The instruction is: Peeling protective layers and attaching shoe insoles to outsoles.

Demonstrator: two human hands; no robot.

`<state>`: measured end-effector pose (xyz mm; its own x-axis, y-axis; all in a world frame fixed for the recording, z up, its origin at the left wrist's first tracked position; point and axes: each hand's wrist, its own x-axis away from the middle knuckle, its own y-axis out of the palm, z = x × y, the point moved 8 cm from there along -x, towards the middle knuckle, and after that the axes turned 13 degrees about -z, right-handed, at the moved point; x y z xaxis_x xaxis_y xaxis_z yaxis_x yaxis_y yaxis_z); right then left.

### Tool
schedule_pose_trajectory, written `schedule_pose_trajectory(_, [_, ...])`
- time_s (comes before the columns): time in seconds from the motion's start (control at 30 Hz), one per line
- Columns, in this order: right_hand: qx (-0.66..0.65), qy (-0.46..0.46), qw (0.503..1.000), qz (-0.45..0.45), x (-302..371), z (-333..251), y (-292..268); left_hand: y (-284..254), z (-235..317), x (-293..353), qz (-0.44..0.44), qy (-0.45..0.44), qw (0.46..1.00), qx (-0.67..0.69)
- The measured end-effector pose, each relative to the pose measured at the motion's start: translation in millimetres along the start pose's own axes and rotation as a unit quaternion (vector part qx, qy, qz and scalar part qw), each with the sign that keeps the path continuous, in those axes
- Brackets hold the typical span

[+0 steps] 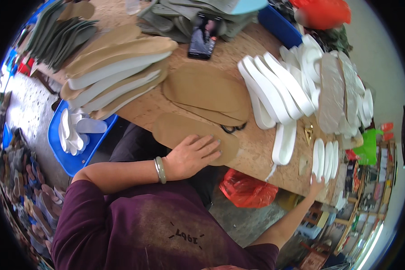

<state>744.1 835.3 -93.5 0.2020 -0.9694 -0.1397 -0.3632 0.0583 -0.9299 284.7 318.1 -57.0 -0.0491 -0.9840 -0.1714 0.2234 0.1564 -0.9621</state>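
My left hand (192,156), with a pale bangle at its wrist, lies flat on a tan insole sheet (175,128) at the table's front edge. Its fingers are stretched out. Just beyond lie more tan sheets (202,87), overlapping, with black scissor handles (233,128) poking out from under them. Far to the right, my right hand (318,184) closes on the near end of a white shoe sole (318,157), the leftmost of a short row standing on edge. The undersides of its fingers are hidden.
A pile of tan-covered white soles (117,67) is at left. White soles (274,87) lean together at right; one (284,144) lies apart. A phone (204,36) stands against grey sheets (166,20). A blue bin (83,155) and red bag (247,189) sit below the tabletop.
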Motion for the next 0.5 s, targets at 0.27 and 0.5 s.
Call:
schedule_pose_trajectory(0.27, [0.003, -0.077, 0.993, 0.091, 37, -34, -11, -12, 7, -16, -0.05, 0.031, 0.997, 0.047])
schedule_pose_trajectory(0.5, [-0.122, -0.032, 0.982, 0.141, 138, -156, -35, -12, 4, -15, -0.067, -0.014, 0.997, 0.019])
